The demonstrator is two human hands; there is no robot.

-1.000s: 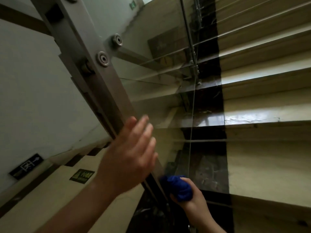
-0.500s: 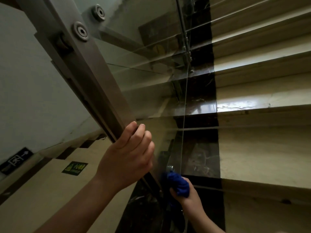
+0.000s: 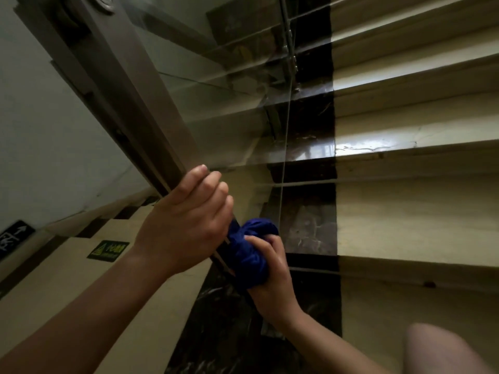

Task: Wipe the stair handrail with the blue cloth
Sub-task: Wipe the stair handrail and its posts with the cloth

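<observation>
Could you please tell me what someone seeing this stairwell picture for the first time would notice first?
Low in the middle, the right hand squeezes a bunched blue cloth against the lower stretch of the handrail. Just above it, the left hand curls over the same rail. To the right, behind the glass panel, pale steps with a dark stripe rise.

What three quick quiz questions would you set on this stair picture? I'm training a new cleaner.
1. True or false: the left hand grips the sloping grey metal stair handrail.
2. Which hand holds the bunched blue cloth? A left, B right, C neither.
3. Fill in: below the handrail stands a clear ____ panel.

Key: 1 true; 2 B; 3 glass.
</observation>
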